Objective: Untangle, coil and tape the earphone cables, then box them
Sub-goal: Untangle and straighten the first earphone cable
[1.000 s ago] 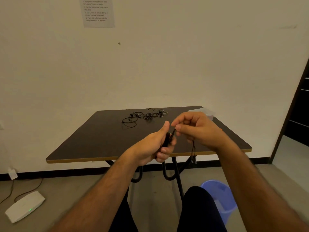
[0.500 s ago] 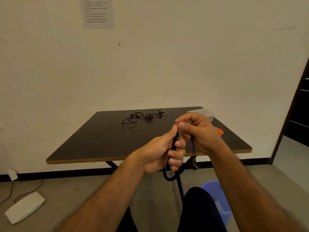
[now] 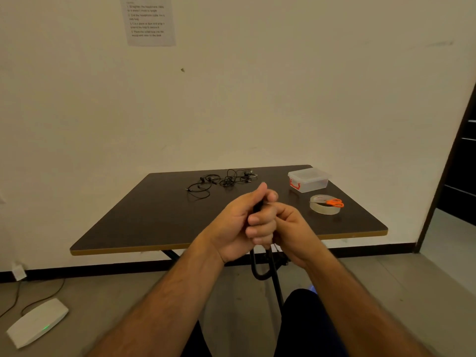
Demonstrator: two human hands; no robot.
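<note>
My left hand (image 3: 238,222) grips a black earphone cable (image 3: 255,269) in its curled fingers; a thick loop of it hangs below the fist, over the table's front edge. My right hand (image 3: 293,228) is pressed against the left, its fingers curled round the same cable near the top. More tangled black earphones (image 3: 224,180) lie at the back of the dark table (image 3: 154,222). At the back right stand a clear plastic box (image 3: 309,180) with a red latch and a roll of clear tape (image 3: 324,209) with orange scissors (image 3: 334,203) on it.
A white device (image 3: 38,322) with a green light lies on the floor at the left, with cables running to the wall. A printed sheet (image 3: 149,20) hangs on the wall. A dark doorway (image 3: 461,163) is at the right.
My right hand has dropped and closed in against the left fist, so the box, tape and scissors now show. The hanging loop is shorter.
</note>
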